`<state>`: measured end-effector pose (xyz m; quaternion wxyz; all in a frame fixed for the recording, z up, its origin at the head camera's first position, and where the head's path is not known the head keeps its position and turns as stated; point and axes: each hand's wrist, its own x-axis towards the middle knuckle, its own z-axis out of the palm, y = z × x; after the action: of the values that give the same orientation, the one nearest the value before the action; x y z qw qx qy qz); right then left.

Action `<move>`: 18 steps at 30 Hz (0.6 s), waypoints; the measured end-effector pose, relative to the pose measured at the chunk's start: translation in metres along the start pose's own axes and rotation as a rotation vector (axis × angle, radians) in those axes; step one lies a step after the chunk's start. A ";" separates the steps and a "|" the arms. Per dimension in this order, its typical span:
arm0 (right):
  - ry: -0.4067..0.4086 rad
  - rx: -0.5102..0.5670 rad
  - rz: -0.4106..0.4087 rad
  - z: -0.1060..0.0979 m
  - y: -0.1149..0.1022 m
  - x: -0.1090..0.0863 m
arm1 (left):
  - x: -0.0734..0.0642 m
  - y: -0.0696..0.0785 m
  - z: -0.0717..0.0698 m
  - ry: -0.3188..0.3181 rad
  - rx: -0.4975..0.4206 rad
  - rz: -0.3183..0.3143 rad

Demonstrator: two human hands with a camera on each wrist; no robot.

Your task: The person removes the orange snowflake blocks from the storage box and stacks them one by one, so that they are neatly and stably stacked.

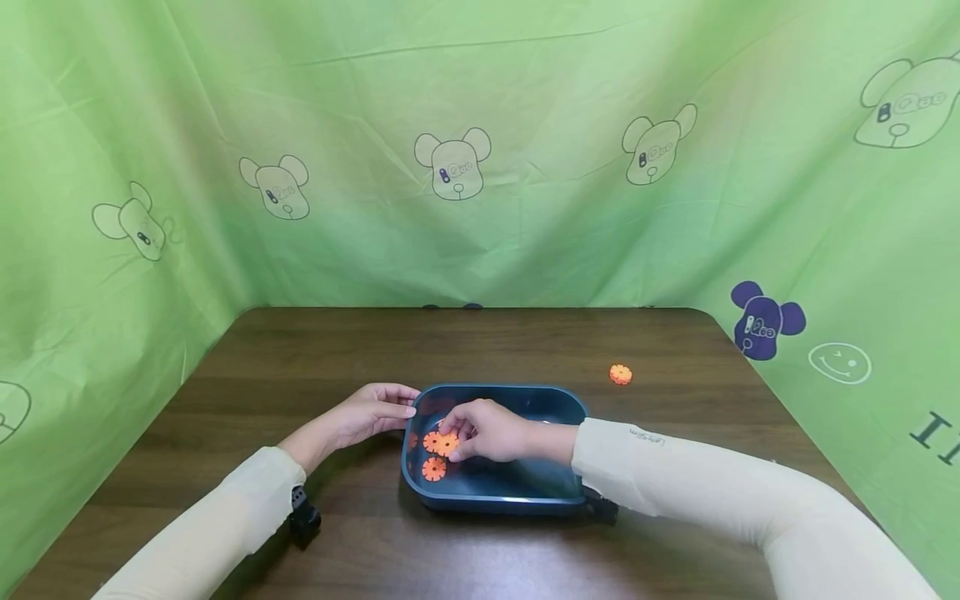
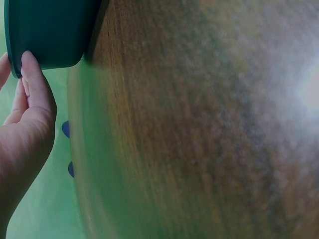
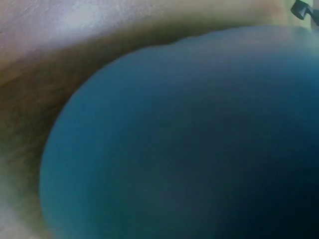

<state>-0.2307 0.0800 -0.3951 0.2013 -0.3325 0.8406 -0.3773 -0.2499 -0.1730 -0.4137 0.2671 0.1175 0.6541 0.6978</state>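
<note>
A dark blue rectangular tub [image 1: 495,502] stands on the table. At its left rear corner my left hand [image 1: 372,413] holds the rim, the thumb at the top edge and fingers against the outer wall, as the left wrist view shows of the tub [image 2: 55,35] and hand [image 2: 32,114]. My right hand [image 1: 491,430] reaches inside, thumb and fingertips pinching an orange notched disc [image 1: 447,444]. Beside it lies another orange disc [image 1: 431,442], with a further disc [image 1: 433,468] nearer the front wall. The right wrist view has only the blurred tub [image 3: 174,124], no fingers.
On the wooden table [image 1: 337,350], one orange disc [image 1: 620,374] lies beyond the tub's right rear corner. A green printed curtain [image 1: 457,250] surrounds the back and sides. My right sleeve [image 1: 675,467] crosses over the tub's right end.
</note>
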 end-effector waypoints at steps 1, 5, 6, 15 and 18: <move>0.008 0.011 0.003 -0.002 0.000 -0.001 | 0.000 0.000 0.000 0.003 0.002 -0.002; 0.038 0.068 0.039 -0.008 0.001 -0.004 | 0.000 0.000 -0.001 0.009 0.010 -0.012; 0.043 0.089 0.055 -0.010 0.001 -0.005 | 0.000 0.000 -0.001 0.010 0.011 -0.014; 0.099 0.196 0.083 -0.021 0.005 -0.013 | 0.000 0.000 0.000 0.026 0.003 -0.022; 0.117 0.205 0.068 -0.026 0.006 -0.017 | 0.000 0.000 0.000 0.029 -0.001 -0.022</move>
<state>-0.2362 0.1076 -0.3818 0.1974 -0.2587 0.8187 -0.4732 -0.2501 -0.1729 -0.4137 0.2654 0.0999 0.6588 0.6969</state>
